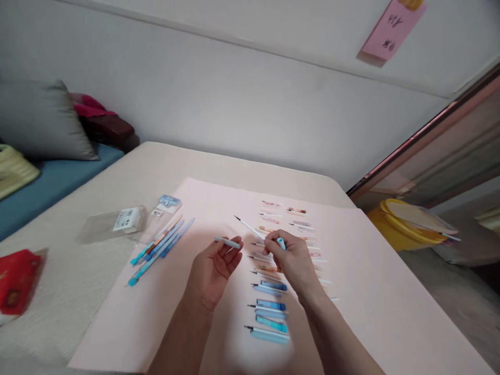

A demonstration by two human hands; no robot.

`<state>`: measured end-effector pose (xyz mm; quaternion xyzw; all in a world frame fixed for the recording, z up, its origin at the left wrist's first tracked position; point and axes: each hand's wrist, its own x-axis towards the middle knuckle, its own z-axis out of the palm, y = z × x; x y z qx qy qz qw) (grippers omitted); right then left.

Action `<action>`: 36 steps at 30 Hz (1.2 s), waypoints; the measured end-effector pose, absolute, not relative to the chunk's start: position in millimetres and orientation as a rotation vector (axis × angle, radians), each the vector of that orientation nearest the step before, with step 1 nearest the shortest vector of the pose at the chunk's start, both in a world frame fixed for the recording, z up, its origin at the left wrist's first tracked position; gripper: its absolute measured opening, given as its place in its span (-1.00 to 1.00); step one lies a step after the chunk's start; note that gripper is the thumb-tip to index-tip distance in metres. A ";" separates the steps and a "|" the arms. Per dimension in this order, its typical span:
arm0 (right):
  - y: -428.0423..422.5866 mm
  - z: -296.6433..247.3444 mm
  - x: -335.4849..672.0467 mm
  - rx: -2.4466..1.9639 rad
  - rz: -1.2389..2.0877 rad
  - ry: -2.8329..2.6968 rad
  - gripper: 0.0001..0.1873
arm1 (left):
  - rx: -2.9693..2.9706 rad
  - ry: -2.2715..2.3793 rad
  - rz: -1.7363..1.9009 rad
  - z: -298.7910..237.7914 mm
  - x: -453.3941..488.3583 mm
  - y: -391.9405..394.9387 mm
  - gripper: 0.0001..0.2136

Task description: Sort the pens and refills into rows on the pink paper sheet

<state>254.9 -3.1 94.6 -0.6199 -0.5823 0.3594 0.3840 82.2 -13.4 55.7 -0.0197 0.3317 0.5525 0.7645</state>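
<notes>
My left hand (214,271) is palm up, with a short pale-blue pen barrel (227,241) pinched between thumb and fingers. In my right hand (291,260) is a thin white pen refill (248,225) with a dark tip, pointing up and left. A light-blue tubular pen part (281,242) also sticks up from the right fist. Under and beside that hand, disassembled pen parts lie in rows: refills, clear and orange pieces, and blue barrels (271,313). Some of them are hidden by my right hand and forearm.
Several whole blue pens (164,245) lie at the left of the pink sheet (219,195). Near them are a clear plastic bag (113,226) and a red packet (19,281). A yellow bin (398,224) stands right of the table. A wall (234,94) rises behind.
</notes>
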 end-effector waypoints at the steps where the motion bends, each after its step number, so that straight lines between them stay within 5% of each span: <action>1: -2.9 93.3 255.0 -1.583 0.915 -1.484 -0.85 | -0.046 0.721 1.194 55.2 82.2 -13.4 -0.95; 36: 5.5 76.4 233.7 -1.488 1.391 -1.657 -0.87 | 0.117 0.960 1.220 44.8 87.8 -12.2 -0.86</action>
